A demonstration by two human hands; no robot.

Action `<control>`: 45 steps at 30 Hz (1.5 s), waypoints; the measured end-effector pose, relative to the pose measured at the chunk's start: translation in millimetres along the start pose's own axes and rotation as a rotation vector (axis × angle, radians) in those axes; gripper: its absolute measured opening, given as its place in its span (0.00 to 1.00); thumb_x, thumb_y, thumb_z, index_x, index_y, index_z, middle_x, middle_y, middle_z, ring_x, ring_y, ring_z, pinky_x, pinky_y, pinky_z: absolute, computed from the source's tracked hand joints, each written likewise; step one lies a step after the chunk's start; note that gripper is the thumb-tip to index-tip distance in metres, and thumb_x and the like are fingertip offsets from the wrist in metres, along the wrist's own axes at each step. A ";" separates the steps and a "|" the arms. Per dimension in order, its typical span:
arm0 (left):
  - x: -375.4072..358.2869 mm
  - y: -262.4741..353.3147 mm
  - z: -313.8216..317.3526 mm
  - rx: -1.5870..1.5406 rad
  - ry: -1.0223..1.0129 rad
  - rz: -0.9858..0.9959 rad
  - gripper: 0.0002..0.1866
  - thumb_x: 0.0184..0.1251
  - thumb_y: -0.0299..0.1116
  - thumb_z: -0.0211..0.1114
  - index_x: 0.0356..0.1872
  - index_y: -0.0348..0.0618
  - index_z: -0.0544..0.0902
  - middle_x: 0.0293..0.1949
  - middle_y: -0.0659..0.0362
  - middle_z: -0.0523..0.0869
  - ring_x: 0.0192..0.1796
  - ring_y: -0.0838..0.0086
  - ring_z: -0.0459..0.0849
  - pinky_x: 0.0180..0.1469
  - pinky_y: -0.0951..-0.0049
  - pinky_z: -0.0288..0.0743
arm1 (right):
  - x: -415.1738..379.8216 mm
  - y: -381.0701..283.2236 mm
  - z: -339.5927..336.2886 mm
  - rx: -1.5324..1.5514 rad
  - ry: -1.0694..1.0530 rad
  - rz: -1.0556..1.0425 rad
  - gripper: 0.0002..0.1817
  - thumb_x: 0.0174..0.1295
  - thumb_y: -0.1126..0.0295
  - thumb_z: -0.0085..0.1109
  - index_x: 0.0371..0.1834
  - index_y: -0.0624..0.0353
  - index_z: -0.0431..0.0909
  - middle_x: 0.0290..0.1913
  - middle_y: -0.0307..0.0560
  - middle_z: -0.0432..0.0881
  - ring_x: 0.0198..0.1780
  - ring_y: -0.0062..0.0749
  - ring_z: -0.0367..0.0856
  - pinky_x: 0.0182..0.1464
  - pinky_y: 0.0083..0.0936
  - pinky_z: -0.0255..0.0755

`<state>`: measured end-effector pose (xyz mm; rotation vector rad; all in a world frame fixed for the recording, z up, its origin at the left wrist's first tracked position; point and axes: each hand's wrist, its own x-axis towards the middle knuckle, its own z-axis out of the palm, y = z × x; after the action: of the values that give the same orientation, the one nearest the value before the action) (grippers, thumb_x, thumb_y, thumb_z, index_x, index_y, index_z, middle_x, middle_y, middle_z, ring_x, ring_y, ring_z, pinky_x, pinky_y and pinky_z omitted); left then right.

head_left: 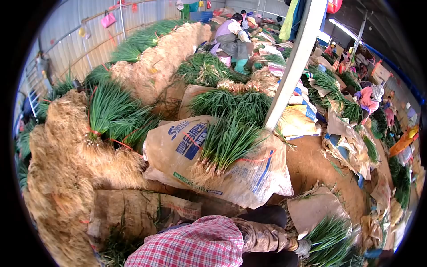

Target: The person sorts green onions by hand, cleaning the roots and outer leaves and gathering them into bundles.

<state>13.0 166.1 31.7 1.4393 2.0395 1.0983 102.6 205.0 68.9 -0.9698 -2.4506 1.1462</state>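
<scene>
My right hand (304, 248), in a grey glove at the end of a muddy brown sleeve, reaches to the right at the bottom of the head view. It touches the near end of a pile of green onions (329, 233); its fingers are too indistinct against the leaves to show a grip. My left hand is out of sight, with only the red checked sleeve (191, 242) showing. In front of me, a loose bunch of green onions (229, 144) lies on a printed sack (173, 149), pale roots toward me. A thin red tie (255, 159) lies beside the roots.
Tied green onions (104, 111) lean on a long root-covered heap (62, 178) at left. A slanted white post (296, 62) stands ahead to the right. A co-worker in green boots (241, 66) bends among more bunches; another person in pink (367, 99) works at right.
</scene>
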 end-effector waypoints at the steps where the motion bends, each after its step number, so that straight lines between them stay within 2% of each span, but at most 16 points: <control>1: -2.1 1.2 -0.5 -0.182 0.007 -0.064 0.10 0.53 0.42 0.62 0.20 0.50 0.80 0.16 0.60 0.77 0.22 0.68 0.80 0.26 0.64 0.71 | 0.3 3.6 0.0 0.002 -0.002 0.000 0.13 0.59 0.69 0.60 0.46 0.60 0.79 0.33 0.44 0.83 0.32 0.27 0.78 0.37 0.26 0.73; 4: -40.0 49.6 -56.2 -0.935 0.010 -0.391 0.09 0.52 0.32 0.65 0.19 0.38 0.79 0.19 0.57 0.81 0.25 0.69 0.82 0.28 0.70 0.76 | -6.8 17.7 -2.2 0.021 0.017 -0.005 0.13 0.59 0.69 0.60 0.46 0.60 0.79 0.34 0.44 0.83 0.33 0.28 0.79 0.38 0.26 0.73; 11: -58.3 49.8 -55.6 -1.051 0.137 0.014 0.10 0.65 0.36 0.61 0.36 0.40 0.79 0.26 0.56 0.82 0.27 0.72 0.81 0.30 0.72 0.76 | -62.1 73.2 6.4 0.128 0.176 -0.028 0.13 0.59 0.69 0.61 0.46 0.61 0.80 0.35 0.44 0.84 0.34 0.28 0.79 0.40 0.26 0.73; 13: -63.0 42.0 -63.6 -1.188 0.078 -0.027 0.11 0.67 0.38 0.60 0.40 0.40 0.79 0.28 0.56 0.82 0.27 0.73 0.81 0.30 0.71 0.76 | -82.0 85.9 13.1 0.190 0.251 0.008 0.13 0.59 0.69 0.61 0.46 0.61 0.80 0.36 0.44 0.84 0.35 0.28 0.80 0.40 0.26 0.74; 14: -56.7 31.0 -59.1 -1.431 -0.110 -0.226 0.13 0.69 0.41 0.57 0.42 0.41 0.79 0.28 0.57 0.82 0.27 0.73 0.80 0.32 0.71 0.75 | -91.0 94.7 13.1 0.232 0.290 0.035 0.13 0.58 0.69 0.61 0.46 0.61 0.80 0.36 0.44 0.84 0.35 0.28 0.80 0.41 0.26 0.74; 15: -56.3 21.4 -64.9 -0.805 0.062 0.029 0.15 0.69 0.45 0.56 0.42 0.43 0.79 0.25 0.58 0.81 0.25 0.73 0.79 0.31 0.70 0.76 | -100.7 103.3 14.9 0.277 0.326 0.050 0.13 0.58 0.69 0.61 0.46 0.61 0.80 0.36 0.44 0.84 0.35 0.28 0.80 0.41 0.26 0.74; 16: -55.9 21.7 -64.6 -1.122 0.064 -0.377 0.15 0.68 0.45 0.57 0.42 0.44 0.79 0.23 0.59 0.80 0.22 0.72 0.78 0.27 0.69 0.76 | -104.9 109.5 15.8 0.347 0.358 0.057 0.13 0.58 0.69 0.61 0.46 0.61 0.80 0.37 0.44 0.84 0.35 0.28 0.80 0.41 0.26 0.74; 17: -57.5 9.3 -62.2 -1.557 -0.030 -0.465 0.15 0.67 0.46 0.59 0.41 0.45 0.79 0.23 0.59 0.80 0.18 0.72 0.76 0.22 0.69 0.75 | -106.8 116.0 16.8 0.430 0.386 0.062 0.13 0.58 0.69 0.62 0.46 0.61 0.80 0.37 0.44 0.84 0.35 0.28 0.80 0.42 0.26 0.74; 20: -64.6 21.2 -71.7 -1.255 0.117 -0.532 0.12 0.70 0.39 0.56 0.42 0.40 0.78 0.25 0.56 0.82 0.17 0.72 0.78 0.20 0.69 0.77 | -117.4 109.8 6.0 0.879 0.407 0.263 0.13 0.55 0.70 0.66 0.43 0.63 0.81 0.41 0.41 0.84 0.41 0.25 0.79 0.47 0.23 0.72; 23: -71.9 11.8 -71.6 -1.202 0.111 -0.688 0.11 0.70 0.35 0.56 0.41 0.37 0.79 0.25 0.55 0.83 0.18 0.73 0.78 0.20 0.67 0.77 | -124.6 88.0 -5.8 0.939 0.450 0.318 0.12 0.54 0.76 0.64 0.43 0.64 0.79 0.38 0.42 0.83 0.37 0.26 0.80 0.43 0.22 0.75; 26: -76.9 -14.3 -61.8 -0.929 -0.025 -0.742 0.12 0.66 0.35 0.62 0.41 0.36 0.80 0.28 0.55 0.84 0.22 0.75 0.78 0.23 0.77 0.73 | -150.4 149.2 9.4 0.801 0.061 0.338 0.10 0.60 0.74 0.58 0.44 0.63 0.79 0.40 0.47 0.83 0.43 0.33 0.80 0.48 0.27 0.76; 28: -88.7 -7.0 -64.1 -0.934 -0.041 -0.746 0.12 0.64 0.35 0.63 0.42 0.36 0.81 0.27 0.57 0.83 0.25 0.75 0.79 0.26 0.78 0.74 | -147.7 144.2 10.0 -0.513 -0.648 0.128 0.13 0.58 0.62 0.60 0.43 0.55 0.81 0.40 0.49 0.84 0.42 0.34 0.82 0.47 0.28 0.75; 31: -91.5 -5.5 -65.7 -0.898 -0.081 -0.796 0.13 0.63 0.35 0.64 0.43 0.36 0.81 0.26 0.58 0.83 0.26 0.75 0.79 0.29 0.76 0.74 | -154.6 83.8 -5.1 -0.469 -0.763 0.090 0.12 0.63 0.63 0.54 0.45 0.53 0.80 0.42 0.54 0.83 0.44 0.40 0.82 0.49 0.34 0.76; 35: -84.1 -26.3 -50.8 -0.668 -0.069 -0.796 0.13 0.62 0.35 0.65 0.43 0.37 0.81 0.25 0.57 0.83 0.25 0.74 0.79 0.28 0.74 0.74 | -90.9 77.7 38.6 -0.005 -0.049 0.065 0.13 0.64 0.61 0.56 0.40 0.60 0.81 0.31 0.49 0.84 0.30 0.33 0.82 0.35 0.31 0.76; 39: -84.2 -28.9 -48.7 -0.701 -0.016 -0.828 0.15 0.60 0.36 0.67 0.44 0.38 0.82 0.29 0.56 0.84 0.28 0.74 0.80 0.33 0.75 0.75 | -14.4 56.5 59.3 0.546 -0.242 0.565 0.15 0.64 0.59 0.58 0.36 0.63 0.81 0.27 0.41 0.82 0.23 0.25 0.76 0.26 0.20 0.72; 45: -84.5 -55.3 -31.2 -0.520 0.006 -0.702 0.14 0.57 0.37 0.70 0.42 0.43 0.85 0.32 0.59 0.86 0.32 0.77 0.81 0.37 0.77 0.76 | -47.0 43.6 66.4 0.131 -0.171 0.073 0.16 0.64 0.56 0.53 0.42 0.56 0.80 0.37 0.50 0.84 0.37 0.37 0.82 0.42 0.27 0.77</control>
<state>-9.6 68.6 -2.0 0.4111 1.8309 1.1708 124.9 155.2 -5.6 -0.9656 -2.4495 1.4493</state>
